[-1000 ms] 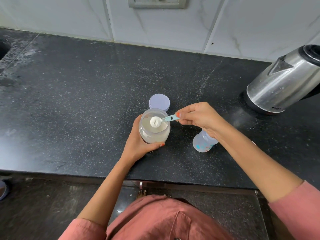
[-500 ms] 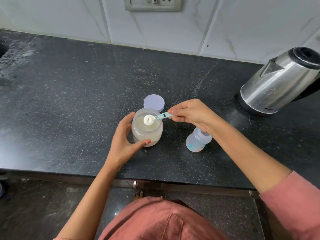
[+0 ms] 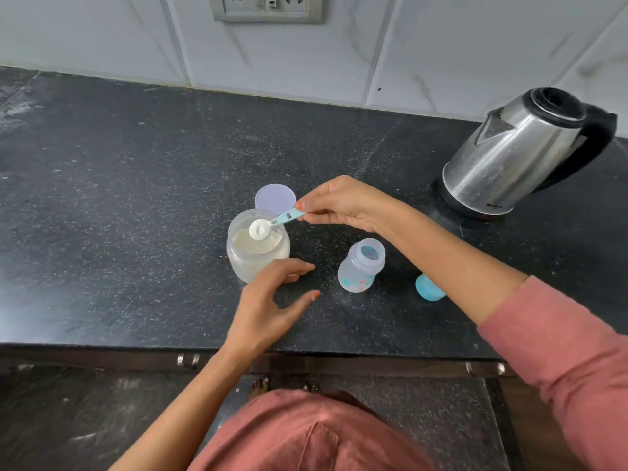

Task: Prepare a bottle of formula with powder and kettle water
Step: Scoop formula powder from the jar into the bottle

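Bottle (image 3: 361, 265) stands uncapped right of centre, near the powder jar (image 3: 258, 246). Our right hand (image 3: 343, 205) pinches the heaped scoop (image 3: 268, 226) over the jar mouth. Our left hand (image 3: 268, 300) hangs relaxed below the jar, gripping nothing. We judge the risk: narrow bottle neck, nothing steadying it, so powder may spill or the bottle tip during transfer.

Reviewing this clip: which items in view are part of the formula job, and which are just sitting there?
Job in hand: powder jar, scoop pinched by the right hand, baby bottle, kettle.
Lying about: jar lid, blue cap, wall socket.
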Motion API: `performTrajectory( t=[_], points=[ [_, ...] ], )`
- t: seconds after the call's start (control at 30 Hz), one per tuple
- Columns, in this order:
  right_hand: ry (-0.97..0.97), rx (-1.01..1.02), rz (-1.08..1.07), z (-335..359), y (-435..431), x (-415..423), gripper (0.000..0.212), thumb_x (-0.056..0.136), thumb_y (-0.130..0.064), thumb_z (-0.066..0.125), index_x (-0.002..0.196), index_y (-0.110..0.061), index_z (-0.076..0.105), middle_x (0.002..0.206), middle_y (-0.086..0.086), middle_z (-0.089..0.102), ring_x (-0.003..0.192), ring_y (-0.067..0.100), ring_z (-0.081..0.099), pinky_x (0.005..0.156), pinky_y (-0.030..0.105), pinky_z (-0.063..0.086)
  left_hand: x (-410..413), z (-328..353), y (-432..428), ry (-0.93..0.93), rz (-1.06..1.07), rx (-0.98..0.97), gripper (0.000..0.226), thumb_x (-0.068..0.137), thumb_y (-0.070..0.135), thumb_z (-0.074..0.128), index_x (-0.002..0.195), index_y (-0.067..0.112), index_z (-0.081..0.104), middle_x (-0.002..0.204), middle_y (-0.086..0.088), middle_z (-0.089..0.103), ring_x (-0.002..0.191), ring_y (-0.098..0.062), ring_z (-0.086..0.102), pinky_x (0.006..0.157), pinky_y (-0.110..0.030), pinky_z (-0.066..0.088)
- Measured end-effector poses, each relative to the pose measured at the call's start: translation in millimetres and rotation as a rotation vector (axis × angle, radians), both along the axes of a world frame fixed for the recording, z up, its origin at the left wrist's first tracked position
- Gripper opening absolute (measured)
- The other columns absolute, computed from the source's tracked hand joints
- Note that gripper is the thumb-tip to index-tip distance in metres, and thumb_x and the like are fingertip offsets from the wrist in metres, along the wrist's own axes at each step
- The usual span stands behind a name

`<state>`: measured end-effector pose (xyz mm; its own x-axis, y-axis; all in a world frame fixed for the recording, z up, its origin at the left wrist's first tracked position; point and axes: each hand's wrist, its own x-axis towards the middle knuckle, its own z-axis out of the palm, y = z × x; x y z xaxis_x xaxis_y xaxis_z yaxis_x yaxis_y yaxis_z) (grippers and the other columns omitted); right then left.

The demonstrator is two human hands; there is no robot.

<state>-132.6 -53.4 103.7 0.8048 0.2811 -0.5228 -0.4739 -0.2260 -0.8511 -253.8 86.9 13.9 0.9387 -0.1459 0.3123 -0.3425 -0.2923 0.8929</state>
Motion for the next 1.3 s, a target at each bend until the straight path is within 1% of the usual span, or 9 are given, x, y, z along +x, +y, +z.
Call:
performTrajectory(
  t=[0.13,0.3,0.4,0.57,0.67,0.8,0.9,1.03,1.3],
  points=[
    [0.024,0.009,0.014,1.8,2.4,1.5,0.011,0.082,0.003,0.061,0.091,0.007,0.061,0.079,0.009,0.064,0.062,0.007,0.064,0.058,0.013,0.054,13.9,-12.8,-36.3,0.204,-0.106,0.087,0.062,0.069,0.023,0.08,0.12,0.03,0.047,0.119,0.009,0.054,0.109,-0.002,0.051,0.095,-0.025,0.044],
    [0.038,0.013,0.029,6.5,2.4,1.1,0.015,0.082,0.002,0.06,0.096,0.008,0.061,0.078,0.009,0.064,0.061,0.008,0.064,0.058,0.013,0.054,35.1,-24.8,-71.3,0.33,-0.122,0.098,0.084,0.066,0.028,0.081,0.137,0.021,0.034,0.14,0.004,0.042,0.126,-0.007,0.039,0.106,-0.029,0.034],
    [0.036,0.021,0.026,7.4,2.0,0.7,0.021,0.083,0.003,0.06,0.102,0.011,0.059,0.077,0.009,0.064,0.06,0.008,0.063,0.059,0.013,0.055,41.2,-25.3,-84.1,0.36,-0.138,0.07,0.079,0.067,0.025,0.081,0.134,0.02,0.038,0.136,0.005,0.046,0.122,-0.007,0.043,0.102,-0.022,0.034],
    [0.042,0.025,0.019,5.0,1.3,-1.2,0.023,0.082,0.004,0.06,0.104,0.012,0.059,0.078,0.01,0.063,0.068,0.01,0.061,0.061,0.014,0.055,39.5,-26.2,-86.7,0.35,-0.109,0.007,0.061,0.069,0.02,0.079,0.12,0.028,0.046,0.115,0.013,0.054,0.105,0.0,0.049,0.085,-0.003,0.037],
    [0.032,0.019,0.023,5.4,0.7,-0.8,0.016,0.082,0.003,0.06,0.097,0.009,0.061,0.077,0.009,0.064,0.064,0.009,0.063,0.06,0.014,0.055,36.1,-24.4,-81.1,0.342,-0.093,0.005,0.059,0.069,0.02,0.08,0.115,0.033,0.045,0.113,0.014,0.055,0.103,0.0,0.051,0.082,0.002,0.035],
    [0.013,0.015,0.016,9.0,-0.6,0.5,0.011,0.082,0.003,0.061,0.092,0.007,0.061,0.078,0.01,0.065,0.065,0.009,0.063,0.06,0.014,0.055,28.9,-16.1,-68.5,0.305,-0.07,0.009,0.058,0.069,0.021,0.079,0.115,0.037,0.046,0.113,0.017,0.056,0.105,0.002,0.052,0.088,-0.004,0.037],
    [-0.007,0.014,0.008,12.6,-2.2,0.9,0.011,0.082,0.002,0.061,0.092,0.006,0.062,0.08,0.01,0.064,0.072,0.01,0.062,0.063,0.014,0.056,20.4,-7.9,-56.1,0.296,-0.057,-0.014,0.058,0.069,0.023,0.079,0.115,0.039,0.048,0.117,0.015,0.058,0.11,-0.001,0.053,0.095,-0.02,0.042],
    [-0.01,0.021,0.0,14.8,-5.1,-1.7,0.012,0.081,0.0,0.062,0.092,0.004,0.063,0.083,0.01,0.065,0.075,0.011,0.062,0.063,0.014,0.055,6.9,5.0,-38.4,0.283,-0.028,-0.059,0.058,0.065,0.036,0.077,0.115,0.044,0.05,0.119,0.013,0.061,0.112,-0.003,0.055,0.098,-0.031,0.044],
    [-0.011,0.006,-0.054,8.3,-5.6,-11.5,0.012,0.082,-0.003,0.063,0.093,0.001,0.064,0.083,0.007,0.066,0.071,0.009,0.062,0.061,0.013,0.055,-22.7,23.5,5.7,0.209,0.172,-0.091,0.054,0.06,0.044,0.073,0.11,0.043,0.053,0.116,0.019,0.058,0.111,-0.004,0.055,0.096,-0.033,0.045]
  ],
)
